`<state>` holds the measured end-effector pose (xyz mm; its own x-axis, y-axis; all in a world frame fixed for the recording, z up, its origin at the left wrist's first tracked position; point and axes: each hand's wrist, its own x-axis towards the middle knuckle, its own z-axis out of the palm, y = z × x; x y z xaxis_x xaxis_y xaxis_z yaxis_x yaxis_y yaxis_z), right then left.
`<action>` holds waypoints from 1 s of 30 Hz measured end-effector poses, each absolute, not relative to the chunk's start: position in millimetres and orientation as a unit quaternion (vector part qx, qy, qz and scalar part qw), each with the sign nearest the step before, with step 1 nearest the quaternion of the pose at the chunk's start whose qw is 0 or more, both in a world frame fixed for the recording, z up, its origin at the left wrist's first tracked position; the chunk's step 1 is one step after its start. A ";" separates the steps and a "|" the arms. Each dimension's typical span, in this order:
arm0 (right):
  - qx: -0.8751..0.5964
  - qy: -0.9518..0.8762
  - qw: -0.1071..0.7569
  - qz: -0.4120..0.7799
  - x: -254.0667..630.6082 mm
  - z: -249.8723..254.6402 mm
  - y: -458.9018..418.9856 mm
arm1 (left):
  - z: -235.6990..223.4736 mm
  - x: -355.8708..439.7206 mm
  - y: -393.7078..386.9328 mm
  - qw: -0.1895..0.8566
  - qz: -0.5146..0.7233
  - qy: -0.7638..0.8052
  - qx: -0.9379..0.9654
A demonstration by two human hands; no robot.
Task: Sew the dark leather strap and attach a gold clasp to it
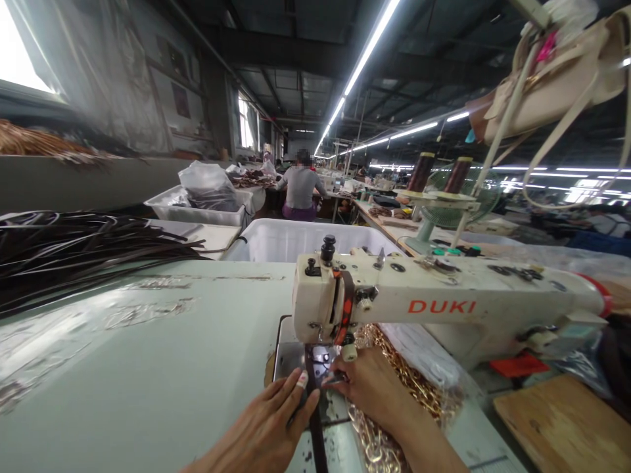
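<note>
A dark leather strap (315,437) runs under the presser foot (315,345) of a cream DUKI sewing machine head (444,305) and down over the needle plate toward me. My left hand (261,424) lies to the left of the strap, with a taped finger and the thumb against it. My right hand (367,387) reaches in from the right, its fingertips at the strap just below the foot. A clear bag of gold chain (394,387) lies under my right wrist.
A bundle of dark strips (83,256) lies on the pale green sewing table (123,348). White bins (305,240) stand beyond the machine. A wooden board (562,427) lies at lower right. A beige handbag (547,85) hangs overhead at right. A co-worker (300,190) sits farther down the workshop.
</note>
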<state>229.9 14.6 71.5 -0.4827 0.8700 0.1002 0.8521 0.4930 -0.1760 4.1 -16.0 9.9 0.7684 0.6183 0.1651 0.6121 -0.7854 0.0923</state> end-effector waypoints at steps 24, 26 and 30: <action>-0.475 -0.873 0.112 0.008 233.6 66.4 16.6 | 63.9 8.3 -43.7 -0.037 0.169 0.336 0.926; -0.474 -0.873 0.116 0.003 234.1 65.1 17.0 | 64.2 8.6 -43.3 -0.041 0.171 0.334 0.926; -0.473 -0.873 0.115 -0.003 234.8 63.3 17.7 | 66.6 8.5 -43.7 -0.033 0.173 0.329 0.928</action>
<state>234.8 17.7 63.3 -0.5250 0.8262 0.2046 0.8276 0.5516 -0.1040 8.5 -43.7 66.6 0.7230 0.5996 0.3430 0.6227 -0.7807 0.0520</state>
